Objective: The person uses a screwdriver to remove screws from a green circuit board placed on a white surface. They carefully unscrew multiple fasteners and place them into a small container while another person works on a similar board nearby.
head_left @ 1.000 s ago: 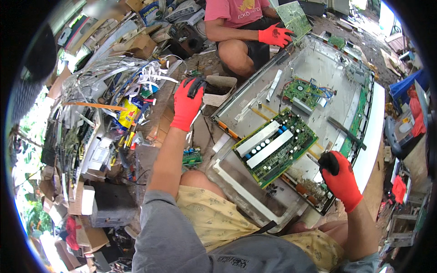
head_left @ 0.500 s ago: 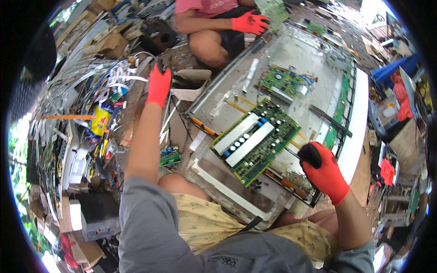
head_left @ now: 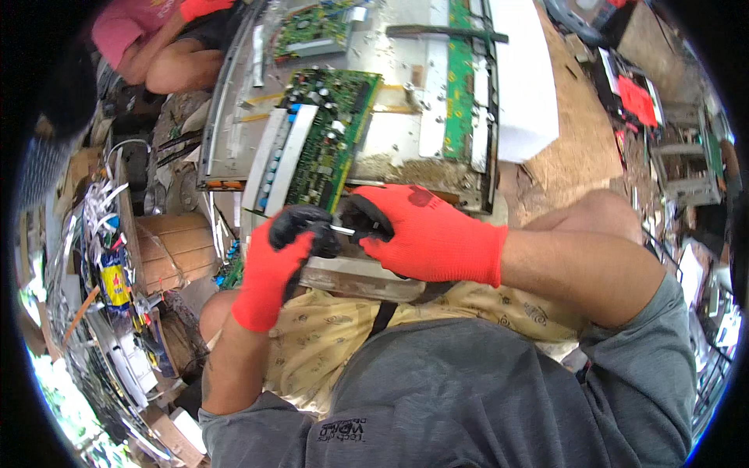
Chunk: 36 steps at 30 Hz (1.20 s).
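Note:
My left hand (head_left: 277,265) and my right hand (head_left: 425,234), both in red gloves with black palms, meet in front of my lap. Between them runs the thin bright shaft of a screwdriver (head_left: 342,230); its handle is hidden in the gloves. The fingers of both hands are closed about it. Just beyond lies a green circuit board (head_left: 331,144) with two long pale heat sinks, tilted on the open back of a large flat display panel (head_left: 399,144). A smaller circuit board (head_left: 312,31) is fixed farther up the panel.
A dark flat bar (head_left: 445,33) lies across the panel's far right. A white sheet (head_left: 523,86) borders the panel. Another person's bent leg (head_left: 183,70) is at the far left. A cardboard box (head_left: 175,249) and heaped scrap stand on the left.
My left hand has come back from the scrap pile to meet my right hand, which has moved left with the screwdriver. The view has swung, so the panel appears turned and farther up.

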Tool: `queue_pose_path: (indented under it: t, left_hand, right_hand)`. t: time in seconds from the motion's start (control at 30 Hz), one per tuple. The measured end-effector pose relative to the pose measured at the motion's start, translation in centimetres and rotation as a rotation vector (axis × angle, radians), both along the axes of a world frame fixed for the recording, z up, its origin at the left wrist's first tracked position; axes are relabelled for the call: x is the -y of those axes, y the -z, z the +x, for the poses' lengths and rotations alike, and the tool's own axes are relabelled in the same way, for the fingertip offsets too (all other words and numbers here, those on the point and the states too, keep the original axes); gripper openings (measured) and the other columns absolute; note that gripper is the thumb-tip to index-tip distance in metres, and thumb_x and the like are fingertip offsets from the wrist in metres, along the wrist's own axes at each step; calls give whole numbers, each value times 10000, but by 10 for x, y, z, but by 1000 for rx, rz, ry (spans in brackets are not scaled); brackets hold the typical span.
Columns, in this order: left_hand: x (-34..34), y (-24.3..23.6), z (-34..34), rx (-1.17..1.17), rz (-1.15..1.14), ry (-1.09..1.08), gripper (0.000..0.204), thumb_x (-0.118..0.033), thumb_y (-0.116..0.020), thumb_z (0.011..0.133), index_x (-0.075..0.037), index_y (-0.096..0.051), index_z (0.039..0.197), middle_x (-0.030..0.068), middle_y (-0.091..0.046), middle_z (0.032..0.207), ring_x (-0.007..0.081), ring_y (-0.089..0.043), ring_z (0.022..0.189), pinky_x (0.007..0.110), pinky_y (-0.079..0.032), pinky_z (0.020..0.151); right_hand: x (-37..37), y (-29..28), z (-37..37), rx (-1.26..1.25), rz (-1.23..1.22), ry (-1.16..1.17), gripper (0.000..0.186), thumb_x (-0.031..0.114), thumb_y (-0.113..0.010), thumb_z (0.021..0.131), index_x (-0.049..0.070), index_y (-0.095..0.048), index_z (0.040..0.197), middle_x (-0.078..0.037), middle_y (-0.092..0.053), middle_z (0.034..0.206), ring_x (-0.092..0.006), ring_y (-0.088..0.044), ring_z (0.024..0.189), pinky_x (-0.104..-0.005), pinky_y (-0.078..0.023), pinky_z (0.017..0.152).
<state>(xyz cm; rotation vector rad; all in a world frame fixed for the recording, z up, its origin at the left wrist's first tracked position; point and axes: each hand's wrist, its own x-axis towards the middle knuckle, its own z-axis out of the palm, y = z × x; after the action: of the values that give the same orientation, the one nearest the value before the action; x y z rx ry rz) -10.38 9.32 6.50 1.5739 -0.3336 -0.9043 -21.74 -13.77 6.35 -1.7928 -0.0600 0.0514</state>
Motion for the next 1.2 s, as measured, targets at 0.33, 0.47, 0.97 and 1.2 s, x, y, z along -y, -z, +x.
queue_pose_path:
  t: [0.33,0.47,0.97,1.2]
  left_hand:
    - [10,-2,95,567,230,-69,366,-149,-628,1037,0,-572,1368,137,-704,1167,202,-681,1066,306,-538,962]
    - [32,25,109,1268,538,158,832,-351,-819,842,0,-447,1498,242,-502,1482,365,-470,1384,460,-376,1140]
    - [66,61,98,1328,788,81,830,-459,-885,706,-1,-567,1320,213,-584,1264,396,-532,1219,496,-419,1053]
    - [60,67,106,1325,744,70,844,-479,-888,700,8,-560,1306,220,-572,1289,400,-510,1243,502,-397,1076]
  right_hand:
    - [48,11,-14,-131,-85,80,389,335,-598,964,83,-628,1259,-178,-727,1042,-350,-719,971,-447,-551,856]
    - [64,7,-23,-293,-163,209,352,344,-607,973,85,-676,1200,-180,-726,1039,-348,-708,978,-451,-549,840]
    - [59,47,-1,-305,-252,176,357,313,-626,978,95,-678,1255,-189,-728,1049,-369,-695,995,-427,-545,862]
    - [61,43,8,-328,-226,170,386,330,-630,977,89,-683,1274,-202,-728,1099,-369,-696,1019,-425,-545,887]
